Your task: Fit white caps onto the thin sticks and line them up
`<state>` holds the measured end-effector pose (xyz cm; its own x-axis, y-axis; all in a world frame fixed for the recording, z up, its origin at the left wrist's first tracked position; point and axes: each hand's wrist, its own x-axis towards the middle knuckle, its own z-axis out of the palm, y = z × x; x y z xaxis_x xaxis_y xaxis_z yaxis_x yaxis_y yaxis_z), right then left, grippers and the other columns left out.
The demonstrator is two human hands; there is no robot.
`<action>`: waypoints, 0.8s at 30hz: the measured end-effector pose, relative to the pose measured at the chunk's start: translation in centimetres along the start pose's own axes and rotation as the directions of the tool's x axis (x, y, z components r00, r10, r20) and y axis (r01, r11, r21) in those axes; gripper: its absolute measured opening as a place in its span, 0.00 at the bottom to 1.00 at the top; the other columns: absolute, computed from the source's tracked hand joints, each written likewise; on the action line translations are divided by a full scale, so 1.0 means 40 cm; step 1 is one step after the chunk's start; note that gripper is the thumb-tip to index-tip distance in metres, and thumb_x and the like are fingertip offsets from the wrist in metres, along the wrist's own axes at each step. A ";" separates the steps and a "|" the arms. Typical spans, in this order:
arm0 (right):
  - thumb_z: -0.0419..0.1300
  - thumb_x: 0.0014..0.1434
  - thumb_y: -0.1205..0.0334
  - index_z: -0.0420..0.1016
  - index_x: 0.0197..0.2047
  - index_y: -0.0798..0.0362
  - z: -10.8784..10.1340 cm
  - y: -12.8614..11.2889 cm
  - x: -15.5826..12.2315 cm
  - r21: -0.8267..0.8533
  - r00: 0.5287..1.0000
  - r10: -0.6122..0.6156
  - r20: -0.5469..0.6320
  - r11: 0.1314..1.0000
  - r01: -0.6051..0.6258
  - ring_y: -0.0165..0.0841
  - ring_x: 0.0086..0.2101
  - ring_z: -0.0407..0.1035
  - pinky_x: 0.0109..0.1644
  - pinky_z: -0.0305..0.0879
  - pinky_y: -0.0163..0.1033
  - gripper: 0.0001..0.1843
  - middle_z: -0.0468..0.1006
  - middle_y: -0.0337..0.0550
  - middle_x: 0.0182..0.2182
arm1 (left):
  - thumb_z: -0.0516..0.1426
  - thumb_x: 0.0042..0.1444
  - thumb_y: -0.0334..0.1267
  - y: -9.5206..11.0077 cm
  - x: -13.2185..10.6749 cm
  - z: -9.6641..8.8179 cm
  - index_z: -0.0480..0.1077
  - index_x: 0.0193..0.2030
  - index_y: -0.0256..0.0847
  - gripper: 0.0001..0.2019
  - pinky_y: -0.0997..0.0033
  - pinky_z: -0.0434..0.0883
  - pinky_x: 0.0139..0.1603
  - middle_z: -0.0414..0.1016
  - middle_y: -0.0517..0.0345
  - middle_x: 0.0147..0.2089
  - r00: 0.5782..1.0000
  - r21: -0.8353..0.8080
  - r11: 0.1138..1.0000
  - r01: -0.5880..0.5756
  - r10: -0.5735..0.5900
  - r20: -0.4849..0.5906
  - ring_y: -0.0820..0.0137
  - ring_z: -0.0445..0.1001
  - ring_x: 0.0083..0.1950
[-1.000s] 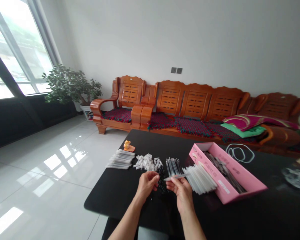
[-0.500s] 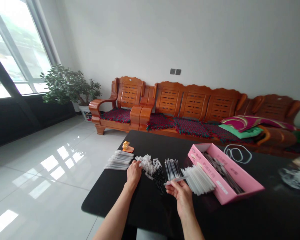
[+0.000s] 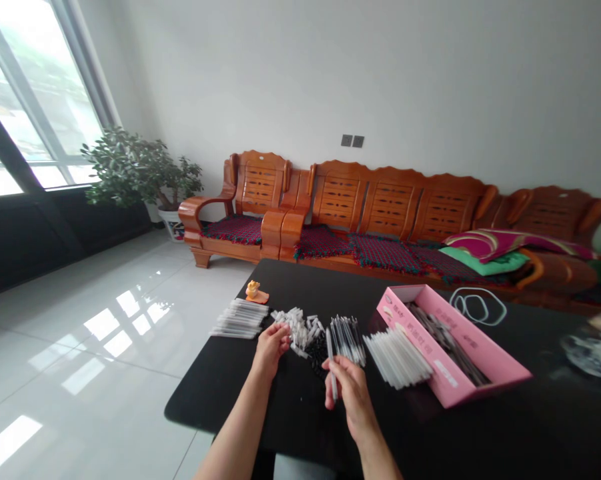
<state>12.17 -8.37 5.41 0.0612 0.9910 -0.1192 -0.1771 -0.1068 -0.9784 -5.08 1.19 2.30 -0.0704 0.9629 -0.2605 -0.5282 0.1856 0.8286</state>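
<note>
My right hand (image 3: 349,393) is closed around a slim translucent pen barrel (image 3: 329,343), which points up and away from me. Beside it lie a bundle of dark-tipped pen refills (image 3: 347,337) and a row of frosted empty barrels (image 3: 399,359). My left hand (image 3: 271,347) pinches at the near left edge of a heap of small white pen caps (image 3: 300,327); what its fingertips hold is too small to make out. Small black pen parts (image 3: 319,353) lie in a pile between the hands. A stack of white-capped pens (image 3: 240,319) rests left of my left hand.
A pink box (image 3: 460,350) with dark slender pieces inside stands on the black table (image 3: 220,393) at right. Near it are white loops (image 3: 480,307) and a plastic bag (image 3: 587,347). A small orange figurine (image 3: 253,291) sits at the far left. Wooden seats (image 3: 380,207) line the wall.
My right hand has turned the barrel from lying nearly level to pointing upright and moved slightly left. My left hand has shifted slightly right, its fingers drawn together at the white caps.
</note>
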 end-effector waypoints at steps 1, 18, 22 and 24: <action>0.58 0.56 0.45 0.72 0.33 0.56 0.004 0.001 -0.001 -0.069 1.000 -0.012 0.016 0.998 0.013 0.24 0.11 0.55 0.15 0.49 0.29 0.20 0.63 0.30 0.12 | 0.67 0.44 0.35 0.001 -0.007 0.005 0.71 0.32 0.34 0.11 0.84 0.65 0.21 0.70 0.61 0.25 0.999 -0.069 0.997 0.037 -0.037 0.012 0.81 0.67 0.21; 0.53 0.60 0.50 0.78 0.29 0.57 -0.004 0.015 0.019 -0.522 0.966 -0.249 0.068 0.816 0.247 0.29 0.20 0.56 0.22 0.48 0.33 0.21 0.63 0.35 0.17 | 0.69 0.42 0.36 -0.013 -0.062 0.069 0.71 0.30 0.34 0.13 0.84 0.67 0.21 0.69 0.62 0.22 0.989 -0.135 0.984 0.119 -0.106 0.102 0.80 0.67 0.20; 0.53 0.60 0.49 0.78 0.29 0.57 -0.003 0.012 0.018 -0.541 0.963 -0.264 0.057 0.803 0.252 0.30 0.20 0.57 0.23 0.49 0.34 0.21 0.65 0.36 0.17 | 0.70 0.38 0.39 -0.023 -0.068 0.079 0.71 0.29 0.34 0.16 0.84 0.66 0.20 0.68 0.63 0.21 0.991 -0.096 0.991 0.095 -0.085 0.104 0.81 0.66 0.20; 0.53 0.60 0.49 0.78 0.29 0.56 0.000 0.009 0.016 -0.555 0.961 -0.271 0.050 0.793 0.252 0.30 0.21 0.57 0.24 0.49 0.34 0.21 0.65 0.36 0.17 | 0.71 0.36 0.41 -0.028 -0.069 0.082 0.72 0.30 0.34 0.18 0.83 0.65 0.20 0.68 0.64 0.21 0.994 -0.095 0.994 0.057 -0.047 0.099 0.81 0.65 0.20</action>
<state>12.14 -7.76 4.98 0.0579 0.9856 0.1588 0.4204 0.1202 -0.8994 -1.51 -1.03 3.71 0.0387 0.9677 -0.2489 -0.6091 0.2203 0.7619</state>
